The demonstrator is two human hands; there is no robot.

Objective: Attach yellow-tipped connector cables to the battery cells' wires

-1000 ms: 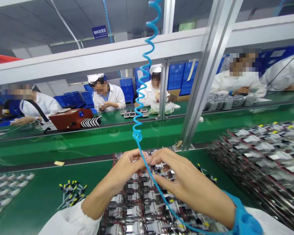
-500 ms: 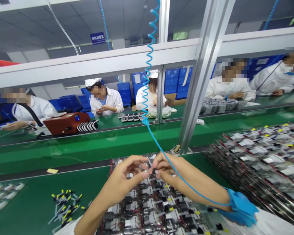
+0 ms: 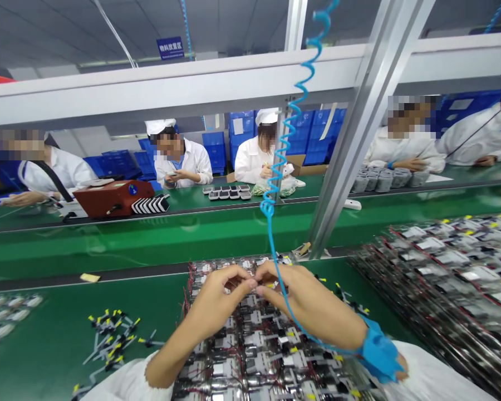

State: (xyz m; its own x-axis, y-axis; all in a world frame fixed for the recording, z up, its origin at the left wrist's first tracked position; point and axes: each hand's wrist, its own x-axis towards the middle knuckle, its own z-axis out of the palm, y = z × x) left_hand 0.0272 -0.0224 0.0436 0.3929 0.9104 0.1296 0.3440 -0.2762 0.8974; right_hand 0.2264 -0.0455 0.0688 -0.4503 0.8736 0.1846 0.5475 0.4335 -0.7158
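Thumbs and forefingers of the left hand [image 3: 220,296] and the right hand [image 3: 304,296] are pinched and held tip to tip above packed rows of small assemblies [image 3: 254,338], though what is gripped cannot be told. White characters, 物料放置区, can be read on a blue sign [image 3: 170,48], the line beneath being too small. The rows are aligned away from the body on the smooth green table [image 3: 54,340], with white blocks, glossy clear plastic and thin red wires shown, flanked by yellow-tipped pieces [image 3: 116,350] and layered trays [image 3: 446,273].
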